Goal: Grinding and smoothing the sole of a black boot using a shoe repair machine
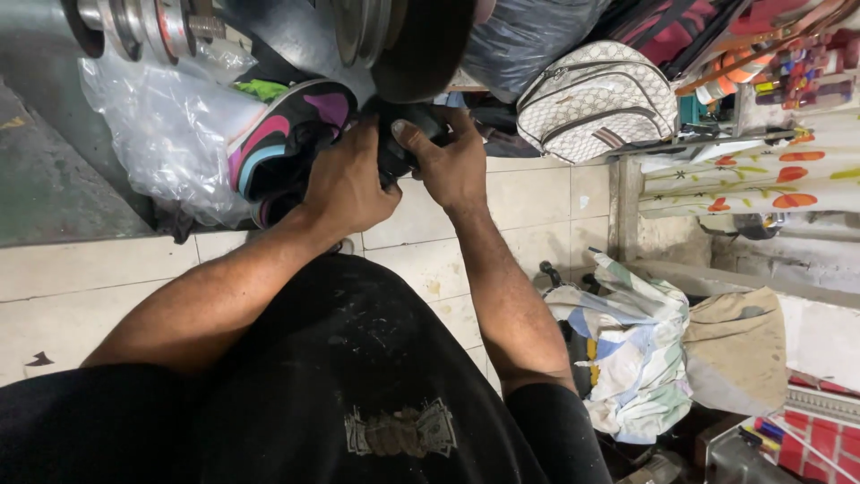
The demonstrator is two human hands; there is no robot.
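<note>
- Your left hand (345,184) and right hand (452,166) both clamp a dark shoe (403,143) at the far edge of the tiled floor (537,197), beside a pink-and-black sneaker (287,134).
- You appear mid-handling under the machine wheel (421,40); next likely calls for a firm, steady grip.

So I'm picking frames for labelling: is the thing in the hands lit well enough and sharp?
Head view: the hands are sharp and evenly lit, but the dark object they grip sits in shadow under the machine, its shape hard to read; the plastic bag shows mild glare; edges bend slightly.
</note>
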